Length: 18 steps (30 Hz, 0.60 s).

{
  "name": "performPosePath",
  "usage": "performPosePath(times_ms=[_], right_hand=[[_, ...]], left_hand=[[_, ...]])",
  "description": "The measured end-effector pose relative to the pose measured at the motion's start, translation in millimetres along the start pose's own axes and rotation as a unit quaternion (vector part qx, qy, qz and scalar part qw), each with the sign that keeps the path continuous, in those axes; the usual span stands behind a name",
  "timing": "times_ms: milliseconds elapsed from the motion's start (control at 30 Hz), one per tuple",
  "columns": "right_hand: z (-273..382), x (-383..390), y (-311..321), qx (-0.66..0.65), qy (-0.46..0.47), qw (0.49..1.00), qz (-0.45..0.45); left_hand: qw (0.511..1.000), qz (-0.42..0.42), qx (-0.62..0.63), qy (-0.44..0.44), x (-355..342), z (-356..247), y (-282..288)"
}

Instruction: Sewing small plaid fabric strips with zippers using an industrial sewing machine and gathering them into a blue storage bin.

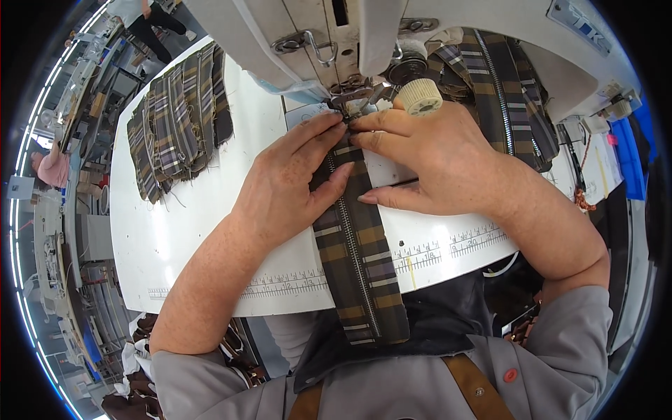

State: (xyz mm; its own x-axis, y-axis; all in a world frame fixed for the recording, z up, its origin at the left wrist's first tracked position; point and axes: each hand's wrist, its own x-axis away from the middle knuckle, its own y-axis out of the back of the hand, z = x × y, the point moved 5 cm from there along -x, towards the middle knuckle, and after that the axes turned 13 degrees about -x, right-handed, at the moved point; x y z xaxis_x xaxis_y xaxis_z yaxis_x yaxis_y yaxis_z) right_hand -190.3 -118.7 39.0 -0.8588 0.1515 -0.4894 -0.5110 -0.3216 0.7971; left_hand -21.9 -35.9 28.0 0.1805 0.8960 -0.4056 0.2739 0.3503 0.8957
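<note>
A long plaid fabric strip with a metal zipper (360,273) runs from under the sewing machine's presser foot (347,115) down over the table's front edge towards my lap. My left hand (297,168) pinches the strip's far end at the foot, fingertips pressed together and thumb on the cloth beside the zipper teeth. From the other side, my right hand (427,157) grips the same end with its index and middle fingertips. Its thumb rests at the strip's right edge. The fingertips hide the exact spot under the needle.
A stack of plaid zipper pieces (178,122) lies at the table's left. More plaid zipper strips (500,91) are piled right of the machine head (448,14). A ruler scale (420,259) follows the white table's front edge. People and workbenches appear at far left.
</note>
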Motion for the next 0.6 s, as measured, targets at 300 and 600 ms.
performPosePath(times_ms=[300,600], right_hand=[[-2.7,0.4,-1.4,0.004,-0.023,1.000,0.003],[-1.4,-0.8,-2.9,0.004,-0.031,0.999,0.008]], left_hand=[[0.999,0.011,0.011,0.031,-2.1,6.2,-1.7],[1.000,0.007,-0.006,-0.003,1.0,2.9,0.0]])
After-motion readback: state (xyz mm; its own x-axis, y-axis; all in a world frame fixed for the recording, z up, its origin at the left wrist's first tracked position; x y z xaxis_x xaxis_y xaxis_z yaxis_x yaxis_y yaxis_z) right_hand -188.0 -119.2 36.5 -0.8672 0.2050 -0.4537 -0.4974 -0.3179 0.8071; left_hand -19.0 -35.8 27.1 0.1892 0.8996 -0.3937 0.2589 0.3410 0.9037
